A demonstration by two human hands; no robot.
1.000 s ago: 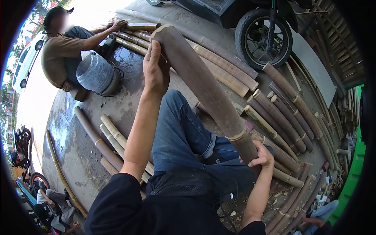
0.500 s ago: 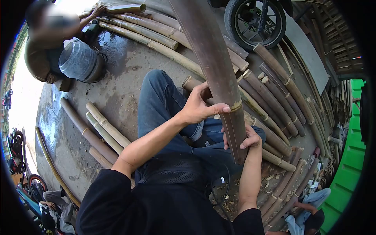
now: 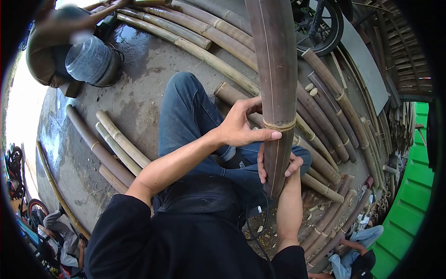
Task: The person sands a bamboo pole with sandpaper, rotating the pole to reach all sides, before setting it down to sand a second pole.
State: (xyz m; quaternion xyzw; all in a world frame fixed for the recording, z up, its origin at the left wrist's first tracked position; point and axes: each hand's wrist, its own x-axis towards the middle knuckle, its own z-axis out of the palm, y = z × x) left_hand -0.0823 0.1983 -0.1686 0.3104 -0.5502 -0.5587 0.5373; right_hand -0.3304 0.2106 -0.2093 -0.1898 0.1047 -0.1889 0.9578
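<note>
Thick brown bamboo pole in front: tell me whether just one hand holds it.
No, the left hand grips the thick brown bamboo pole near its pale ring and the right hand grips its lower end.

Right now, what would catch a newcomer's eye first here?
Probably the thick brown bamboo pole, rising through the upper middle, with the left hand at its pale ring and the right hand around its lower end. Next, the bright green ribbed panel along the right edge, then the clear plastic container at upper left.
</note>
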